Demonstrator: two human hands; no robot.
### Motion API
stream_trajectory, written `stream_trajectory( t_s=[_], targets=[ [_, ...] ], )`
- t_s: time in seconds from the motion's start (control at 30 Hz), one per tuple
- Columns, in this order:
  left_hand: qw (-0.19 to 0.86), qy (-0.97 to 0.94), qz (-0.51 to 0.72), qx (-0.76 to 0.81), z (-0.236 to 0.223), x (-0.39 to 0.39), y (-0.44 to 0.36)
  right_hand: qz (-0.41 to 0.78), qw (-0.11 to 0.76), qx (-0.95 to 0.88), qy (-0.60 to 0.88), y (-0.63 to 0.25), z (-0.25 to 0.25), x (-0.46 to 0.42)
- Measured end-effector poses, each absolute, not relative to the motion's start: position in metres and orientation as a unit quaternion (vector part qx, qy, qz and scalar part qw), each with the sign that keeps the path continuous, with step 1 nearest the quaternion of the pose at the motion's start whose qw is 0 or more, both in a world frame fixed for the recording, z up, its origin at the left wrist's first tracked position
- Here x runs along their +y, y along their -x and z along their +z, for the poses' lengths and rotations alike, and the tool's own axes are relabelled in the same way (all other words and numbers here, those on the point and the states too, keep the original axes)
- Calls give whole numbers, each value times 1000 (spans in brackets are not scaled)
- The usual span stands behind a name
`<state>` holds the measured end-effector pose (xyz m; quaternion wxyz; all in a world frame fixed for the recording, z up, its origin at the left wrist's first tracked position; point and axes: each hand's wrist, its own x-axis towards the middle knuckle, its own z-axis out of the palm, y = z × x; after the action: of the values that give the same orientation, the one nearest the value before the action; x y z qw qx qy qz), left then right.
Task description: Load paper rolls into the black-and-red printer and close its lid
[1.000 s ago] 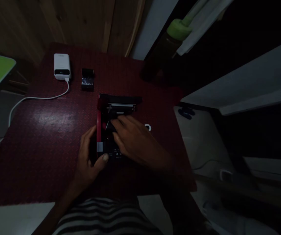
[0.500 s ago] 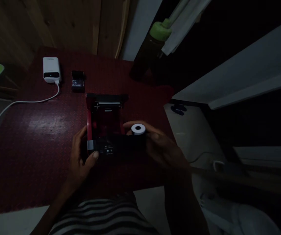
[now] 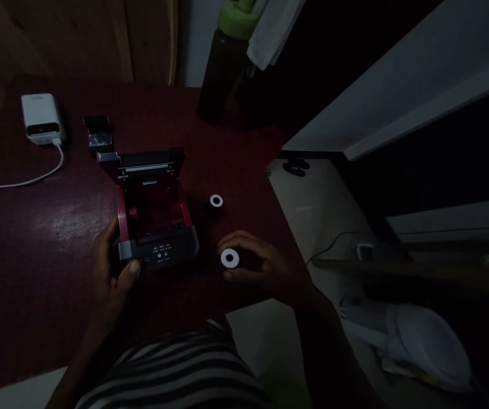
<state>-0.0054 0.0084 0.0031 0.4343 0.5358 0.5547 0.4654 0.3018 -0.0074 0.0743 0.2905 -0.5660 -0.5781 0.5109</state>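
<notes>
Dim light swallows the left hand's [image 3: 114,275] fingertips behind the open device [image 3: 159,250]; its thumb lies on the front corner, clamping it to the surface [image 3: 57,295]. The right hand's [image 3: 270,270] fingers close around the larger roll [image 3: 224,258], right of the device, its lower side lost in shadow. Half a second ago that roll was up against the device; now they're apart, and the smaller roll [image 3: 212,200] shows beside the device, farther off.

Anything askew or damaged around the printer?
Nothing stands out. The printer sits with its lid raised, the left hand on it; no spill or damage visible, though dim light could hide small marks.
</notes>
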Motion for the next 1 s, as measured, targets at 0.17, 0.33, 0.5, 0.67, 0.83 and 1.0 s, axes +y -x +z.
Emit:
stream_trajectory(
  t_s=[0.17,0.33,0.5,0.67,0.83,1.0],
  targets=[
    [435,-533,463,559,6,6,5,436,298,-620,580,-309,66,-4],
    [440,-524,472,556,2,6,5,412,334,-622,576,-302,32,-7],
    [421,-535,469,562,2,7,5,402,357,-609,582,-298,5,-11],
    [425,-522,480,563,0,7,4,409,358,-617,569,-301,4,-10],
    [425,-520,479,566,1,5,4,382,331,-663,552,-303,8,-12],
    [419,-533,472,564,-1,6,6,441,336,-599,578,-323,23,-10]
  ],
)
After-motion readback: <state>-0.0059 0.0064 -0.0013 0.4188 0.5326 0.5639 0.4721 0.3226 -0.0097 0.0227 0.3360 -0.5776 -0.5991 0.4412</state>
